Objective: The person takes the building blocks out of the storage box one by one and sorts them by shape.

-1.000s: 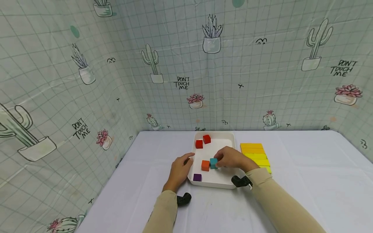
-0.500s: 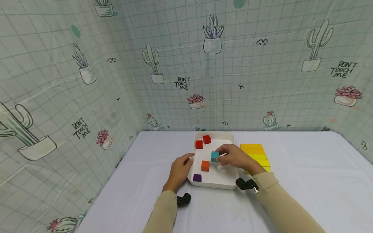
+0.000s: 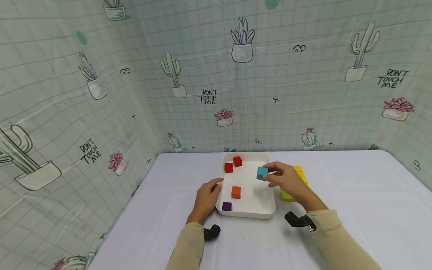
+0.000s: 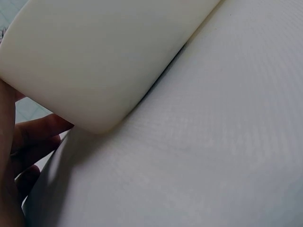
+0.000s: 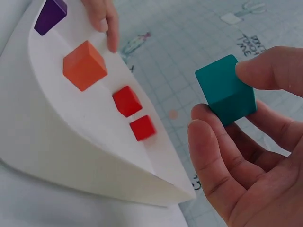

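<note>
My right hand (image 3: pixel 287 180) pinches a teal cube (image 3: pixel 262 173) between thumb and fingers, lifted above the right side of a white tray (image 3: pixel 251 215). In the right wrist view, the teal cube (image 5: pixel 227 90) is held at the fingertips, apart from the tray. My left hand (image 3: pixel 206 197) holds the tray's left wall at the rim; the left wrist view shows its fingers (image 4: pixel 40 132) against the tray edge. An orange cube (image 3: pixel 236 192), a purple cube (image 3: pixel 227 206) and two red cubes, one nearer (image 3: pixel 228 167) and one farther (image 3: pixel 237 161), lie in the tray.
To the right of the tray lie yellow blocks (image 3: pixel 288 196) side by side, partly hidden behind my right hand. A white cloth (image 3: pixel 175 187) covers the table. Behind it hangs a grid-patterned curtain (image 3: pixel 195 123) printed with cacti.
My right hand has lifted the teal cube from beside the orange cube and carried it up and to the right. The left hand keeps its place at the tray.
</note>
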`<state>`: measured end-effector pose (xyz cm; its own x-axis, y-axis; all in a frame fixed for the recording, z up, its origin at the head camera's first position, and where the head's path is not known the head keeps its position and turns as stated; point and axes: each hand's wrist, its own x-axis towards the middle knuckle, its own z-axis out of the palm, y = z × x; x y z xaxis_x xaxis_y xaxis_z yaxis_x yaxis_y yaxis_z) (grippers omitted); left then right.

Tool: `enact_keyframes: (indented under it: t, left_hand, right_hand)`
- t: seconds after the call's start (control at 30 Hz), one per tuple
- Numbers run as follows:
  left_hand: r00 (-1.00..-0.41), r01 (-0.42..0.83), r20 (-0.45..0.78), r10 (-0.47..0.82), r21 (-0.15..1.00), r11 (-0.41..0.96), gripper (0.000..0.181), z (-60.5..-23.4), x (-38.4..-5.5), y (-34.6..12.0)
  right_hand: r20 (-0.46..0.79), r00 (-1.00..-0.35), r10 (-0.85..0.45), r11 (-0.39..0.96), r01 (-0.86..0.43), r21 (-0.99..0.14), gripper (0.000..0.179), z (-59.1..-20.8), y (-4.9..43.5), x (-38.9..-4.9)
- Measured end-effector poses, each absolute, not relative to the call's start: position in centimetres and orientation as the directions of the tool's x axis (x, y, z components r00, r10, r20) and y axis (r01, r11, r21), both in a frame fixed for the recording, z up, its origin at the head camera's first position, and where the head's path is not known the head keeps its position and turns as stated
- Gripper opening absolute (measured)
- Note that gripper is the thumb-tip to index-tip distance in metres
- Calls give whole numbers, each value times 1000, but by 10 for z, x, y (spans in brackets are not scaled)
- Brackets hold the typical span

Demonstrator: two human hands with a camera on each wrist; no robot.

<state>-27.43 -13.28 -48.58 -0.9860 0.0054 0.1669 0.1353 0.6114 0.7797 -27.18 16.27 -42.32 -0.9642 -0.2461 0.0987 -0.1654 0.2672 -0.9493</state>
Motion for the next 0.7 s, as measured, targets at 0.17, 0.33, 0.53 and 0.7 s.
enact_keyframes:
  t: [0.17, 0.33, 0.53, 0.7]
  left_hand:
    - [-984, 145, 175, 11, 778, 611, 33, -486, -274, -132]
    - [-982, 158, 186, 18, 774, 613, 34, -486, -274, -133]
    - [-984, 155, 179, 21, 778, 609, 34, -485, -273, -134]
    - [-985, 142, 169, 13, 781, 609, 34, -485, -273, -133]
  right_hand:
    - [107, -965, -239, 288, -175, -942, 44, -419, 182, -264]
    - [99, -971, -218, 326, -168, -930, 45, -417, 203, -255]
    - [75, -975, -210, 349, -146, -926, 48, -421, 221, -249]
    - [44, -972, -232, 340, -123, -932, 51, -428, 228, -245]
